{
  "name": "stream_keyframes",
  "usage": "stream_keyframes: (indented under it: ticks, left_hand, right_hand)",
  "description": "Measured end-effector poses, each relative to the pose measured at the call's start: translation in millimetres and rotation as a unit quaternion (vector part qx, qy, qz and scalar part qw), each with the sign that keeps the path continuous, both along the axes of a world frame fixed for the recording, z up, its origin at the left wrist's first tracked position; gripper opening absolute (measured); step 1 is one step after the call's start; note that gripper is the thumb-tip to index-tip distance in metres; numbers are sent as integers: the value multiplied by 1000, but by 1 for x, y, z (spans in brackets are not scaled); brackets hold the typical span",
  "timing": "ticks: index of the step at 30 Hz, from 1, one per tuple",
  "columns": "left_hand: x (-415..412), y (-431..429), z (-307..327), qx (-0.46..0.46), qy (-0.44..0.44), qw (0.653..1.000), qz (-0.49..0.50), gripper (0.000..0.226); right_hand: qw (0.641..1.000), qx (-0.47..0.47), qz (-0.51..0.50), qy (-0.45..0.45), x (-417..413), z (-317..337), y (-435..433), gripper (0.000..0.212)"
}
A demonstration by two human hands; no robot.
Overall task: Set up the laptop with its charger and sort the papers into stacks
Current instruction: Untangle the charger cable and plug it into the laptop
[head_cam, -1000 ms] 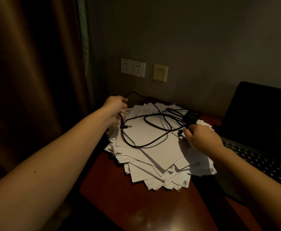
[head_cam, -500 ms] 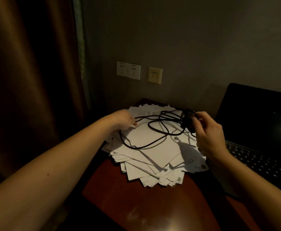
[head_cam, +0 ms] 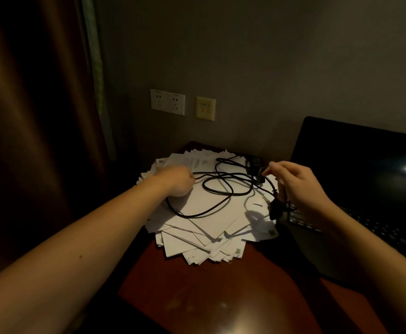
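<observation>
Looping over the papers (head_cam: 209, 227), the charger cable (head_cam: 221, 175) is clasped by left hand (head_cam: 179, 182) and right hand (head_cam: 300, 186).

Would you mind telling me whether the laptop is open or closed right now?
Open: the laptop has its lid raised, with the dark screen and keyboard both showing.

- papers (head_cam: 221, 222): loose heap; lower sheets covered by upper ones; print on the far sheets too small to read.
- cable (head_cam: 197, 216): on top of the papers; one end lost under the left grip (head_cam: 179, 183), whose fingers are turned out of sight, so its hold cannot be told.
- charger block (head_cam: 255, 162): at the far edge of the papers; outline merged into shadow.
- laptop (head_cam: 356, 169): right of the papers; cut by the right edge; some keys behind the right grip (head_cam: 295, 186).
- worktop (head_cam: 197, 297): under the papers; cut by the bottom edge.
</observation>
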State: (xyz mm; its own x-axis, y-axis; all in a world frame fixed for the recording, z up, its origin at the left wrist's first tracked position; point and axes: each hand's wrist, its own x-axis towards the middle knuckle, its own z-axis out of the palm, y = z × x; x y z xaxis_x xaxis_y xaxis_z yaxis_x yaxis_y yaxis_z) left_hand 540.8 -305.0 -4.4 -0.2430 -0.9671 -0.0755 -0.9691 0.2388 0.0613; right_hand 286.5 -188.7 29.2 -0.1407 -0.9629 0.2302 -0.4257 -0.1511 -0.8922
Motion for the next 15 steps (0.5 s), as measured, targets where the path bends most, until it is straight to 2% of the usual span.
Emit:
stream_keyframes:
  ticks: [2, 5, 8, 10, 12, 15]
  left_hand:
    - [-10, 9, -2, -45, 7, 999, -8, 53]
    - [-30, 29, -4, -81, 108, 980, -144, 57]
    - [-46, 42, -10, -81, 65, 964, -244, 41]
    - [-47, 41, -15, -98, 75, 970, -209, 23]
    - [-42, 36, -18, -131, 104, 977, -129, 14]
    - [-36, 31, -19, -203, 63, 977, -30, 25]
  right_hand:
    - [999, -26, -3, -38, -3, 7, 7, 35]
    - [995, -33, -7, -93, -7, 19, 17, 38]
    - [989, -42, -12, -141, -12, 29, 26, 38]
    - [978, -57, -6, -198, -18, 35, 32, 40]
    - [968, -66, 0, -242, -25, 39, 37, 44]
    - [961, -65, -1, -270, -32, 37, 42, 47]
